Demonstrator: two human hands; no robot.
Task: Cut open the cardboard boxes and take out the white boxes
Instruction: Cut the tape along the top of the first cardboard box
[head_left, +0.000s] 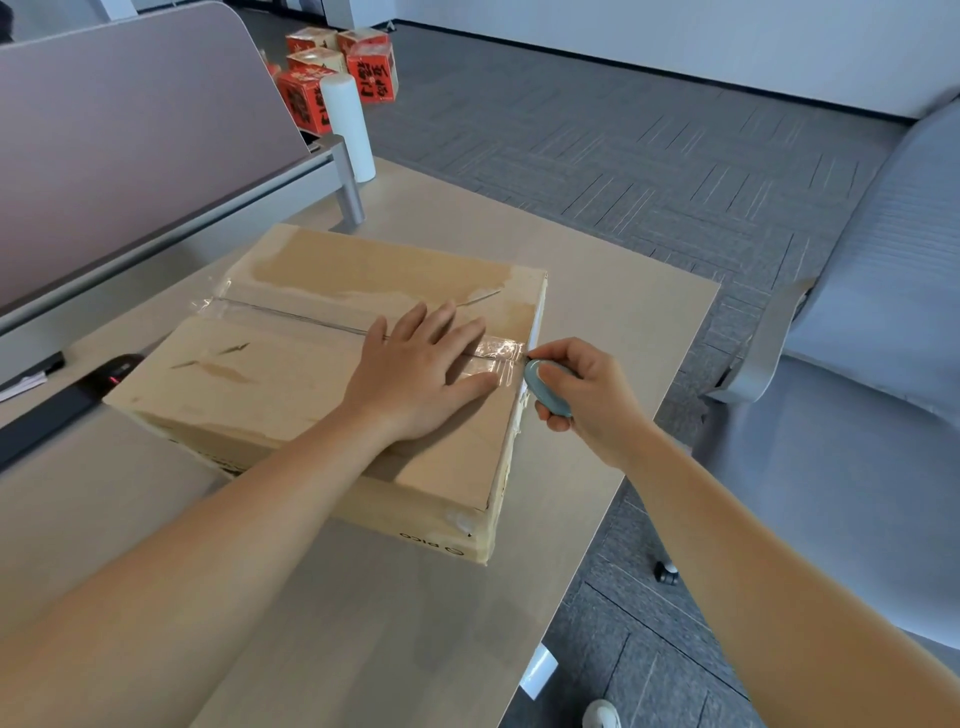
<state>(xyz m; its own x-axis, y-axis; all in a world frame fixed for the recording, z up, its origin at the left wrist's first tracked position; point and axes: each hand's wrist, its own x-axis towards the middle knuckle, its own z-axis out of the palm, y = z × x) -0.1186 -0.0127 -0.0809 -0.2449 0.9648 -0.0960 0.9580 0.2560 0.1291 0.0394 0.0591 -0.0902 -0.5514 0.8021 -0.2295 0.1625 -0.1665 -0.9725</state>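
The box (322, 374) lies flat on the worktop (613, 332), its two top flaps closed and meeting at a centre seam covered by clear tape (498, 356). The tape appears intact at the right end of the seam. Along the left part of the seam a thin dark line shows; whether that is a cut or only the gap between the flaps cannot be determined.

The left hand (421, 374) rests on top of the box, palm down, fingers straight and spread, lying across the seam near its right end. The right hand (582, 395) is just beside the right edge of the box, fingers curled around a small blue-grey cutter (545, 387). The cutter tip sits at the point where the seam meets that edge.

Judged status: the cutting step is at or near its start. The flaps have not been lifted and no white box is visible. Remaining work: slit the seam tape, free the tape at the box ends if it holds, open the flaps, and lift out the contents.

Behind the box, a white roll (348, 127) stands at the far edge of the worktop. Beyond the roll, red cartons (332, 73) sit on the floor. To the right of the box stands a grey chair (883, 291).
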